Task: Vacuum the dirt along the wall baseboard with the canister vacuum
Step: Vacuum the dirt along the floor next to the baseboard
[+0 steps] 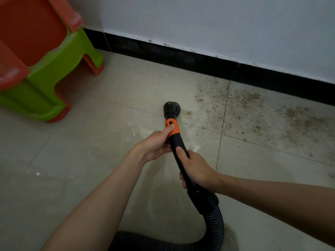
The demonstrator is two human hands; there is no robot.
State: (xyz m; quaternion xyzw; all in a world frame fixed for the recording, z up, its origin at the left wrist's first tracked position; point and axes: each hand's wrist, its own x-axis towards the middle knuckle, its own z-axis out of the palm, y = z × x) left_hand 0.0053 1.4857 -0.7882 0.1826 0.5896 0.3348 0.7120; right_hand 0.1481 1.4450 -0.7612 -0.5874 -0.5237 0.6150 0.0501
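Left hand: the left hand (157,144), at the centre of the frame, grips the vacuum wand (176,147) high up — thumb lying on the orange collar (171,128), fingers curled under the black tube.
Right hand: the right hand (196,170), just below and right of centre, is wrapped round the wand lower down, thumb along the top of the tube.
Nozzle: the round black nozzle (171,107) sits at the wand's far end, slightly above centre, down at the floor; whether it touches the tile cannot be told.
Hose: a ribbed grey-black hose (214,225) leaves the wand's cuff and loops along the bottom edge of the frame.
Dirt: brown crumbs and dust (253,109) spread over the tiled floor (90,142) in the right half, beside the black baseboard (181,57) — the nearest specks lie just right of the nozzle.
Wall: a white wall (217,24) fills the top, scuffed above the baseboard.
Stools: stacked orange and green plastic stools (45,57) stand in the upper left.
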